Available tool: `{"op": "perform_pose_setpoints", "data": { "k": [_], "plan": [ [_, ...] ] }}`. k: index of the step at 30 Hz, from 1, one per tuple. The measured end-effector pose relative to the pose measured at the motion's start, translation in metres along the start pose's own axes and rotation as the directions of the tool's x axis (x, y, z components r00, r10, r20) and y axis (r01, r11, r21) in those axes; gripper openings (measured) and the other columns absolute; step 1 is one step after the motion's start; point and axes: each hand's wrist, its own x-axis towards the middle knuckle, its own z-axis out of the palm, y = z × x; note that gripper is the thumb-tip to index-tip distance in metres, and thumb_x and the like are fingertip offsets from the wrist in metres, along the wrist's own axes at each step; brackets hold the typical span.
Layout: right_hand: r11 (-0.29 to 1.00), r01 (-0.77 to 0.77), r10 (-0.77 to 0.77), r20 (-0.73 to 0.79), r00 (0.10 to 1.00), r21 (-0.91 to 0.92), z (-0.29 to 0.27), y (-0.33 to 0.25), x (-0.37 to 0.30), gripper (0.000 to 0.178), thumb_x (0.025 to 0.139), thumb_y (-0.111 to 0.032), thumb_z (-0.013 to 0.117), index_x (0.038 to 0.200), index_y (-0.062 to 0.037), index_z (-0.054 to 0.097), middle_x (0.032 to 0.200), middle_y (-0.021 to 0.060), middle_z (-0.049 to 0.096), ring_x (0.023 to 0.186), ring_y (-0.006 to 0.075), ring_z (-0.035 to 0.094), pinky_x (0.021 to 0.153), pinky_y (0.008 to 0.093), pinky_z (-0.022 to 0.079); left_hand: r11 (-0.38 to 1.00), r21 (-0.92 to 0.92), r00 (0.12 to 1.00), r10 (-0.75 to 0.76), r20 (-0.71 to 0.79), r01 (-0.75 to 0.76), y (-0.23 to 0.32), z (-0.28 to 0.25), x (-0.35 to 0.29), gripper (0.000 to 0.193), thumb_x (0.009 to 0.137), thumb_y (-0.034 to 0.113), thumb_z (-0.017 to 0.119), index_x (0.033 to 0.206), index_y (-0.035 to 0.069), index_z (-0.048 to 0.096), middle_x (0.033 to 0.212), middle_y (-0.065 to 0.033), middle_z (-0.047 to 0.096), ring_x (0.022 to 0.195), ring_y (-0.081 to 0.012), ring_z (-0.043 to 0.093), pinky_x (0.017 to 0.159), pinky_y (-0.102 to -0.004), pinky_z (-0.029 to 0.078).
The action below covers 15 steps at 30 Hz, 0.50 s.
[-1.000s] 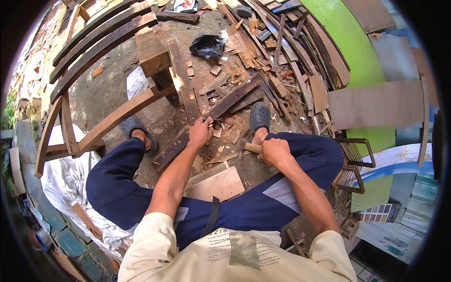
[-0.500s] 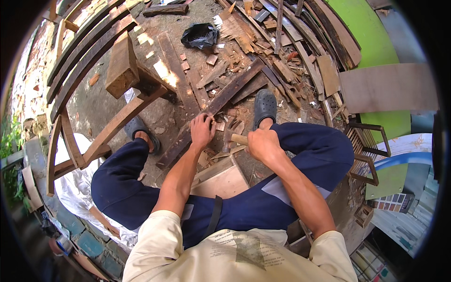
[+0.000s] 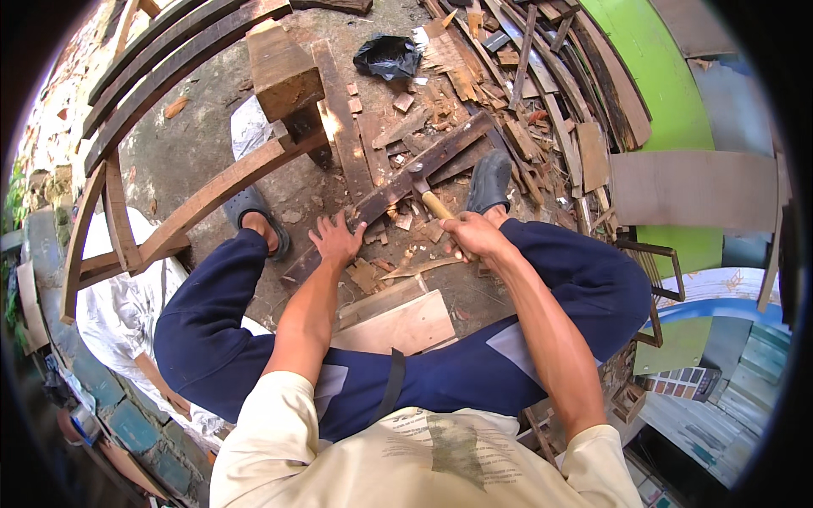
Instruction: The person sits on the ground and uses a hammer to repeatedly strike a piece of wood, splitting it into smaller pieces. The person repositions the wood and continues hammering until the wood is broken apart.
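A long dark wooden beam (image 3: 449, 151) lies slantwise on the ground between my feet, its far end toward the right. My left hand (image 3: 337, 239) rests on its nearer part with the fingers spread. In my right hand (image 3: 477, 234) is the wooden handle of a hammer (image 3: 436, 204). The hammer's metal head is at the beam's right edge, about midway along; I cannot tell whether it touches. Small wood chips lie beside the beam under the hammer. Close to my lap, a pale board (image 3: 406, 323) sits below my hands.
A wooden frame with a thick post (image 3: 284, 72) stands at left, near my left foot. Scrap planks (image 3: 542, 93) and splinters pile up at the far right. A black plastic bag (image 3: 387, 57) lies beyond the beam. White sheeting (image 3: 127, 313) lies left of my knee.
The hammer has swung forward from near my right knee to the beam. My left hand has slid nearer along the beam, and its fingers have spread. The view has shifted slightly.
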Motion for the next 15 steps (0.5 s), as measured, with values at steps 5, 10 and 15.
{"op": "perform_pose_setpoints", "data": {
  "k": [5, 10, 15],
  "plan": [
    [0.96, 0.024, -0.028, 0.011, 1.0, 0.278, 0.007, -0.019, 0.048, 0.035, 0.104, -0.031, 0.05, 0.111, 0.0025, 0.057, 0.083, 0.007, 0.059, 0.062, 0.0151, 0.056, 0.045, 0.0298, 0.047, 0.997, 0.066, 0.98, -0.042, 0.195, 0.029, 0.007, -0.013, 0.011, 0.086, 0.097, 0.07, 0.035, 0.161, 0.014, 0.021, 0.164, -0.024, 0.019, 0.154, -0.0402, 0.011, 0.121, -0.061, 0.011],
    [0.99, 0.116, -0.109, -0.092, 0.99, 0.078, 0.029, -0.021, 0.102, 0.036, 0.105, -0.033, 0.048, 0.087, -0.0033, 0.055, 0.067, 0.0039, 0.053, 0.049, 0.0179, 0.052, 0.043, 0.0355, 0.048, 0.994, 0.094, 0.97, -0.075, 0.231, 0.055, 0.012, -0.012, 0.012, 0.089, 0.096, 0.071, 0.033, 0.162, 0.012, 0.016, 0.164, -0.0255, 0.018, 0.153, -0.0422, 0.013, 0.121, -0.0585, 0.013],
    [0.93, 0.233, -0.292, -0.189, 0.938, -0.284, 0.052, -0.018, 0.121, 0.048, 0.104, -0.036, 0.046, 0.098, 0.0109, 0.056, 0.068, 0.0212, 0.063, 0.054, 0.0334, 0.067, 0.052, 0.0462, 0.054, 0.996, 0.067, 0.976, -0.074, 0.203, 0.062, 0.008, 0.0, 0.003, 0.093, 0.094, 0.072, 0.036, 0.161, 0.011, 0.016, 0.161, -0.028, 0.02, 0.151, -0.0441, 0.016, 0.12, -0.0583, 0.015]
  ]
}}
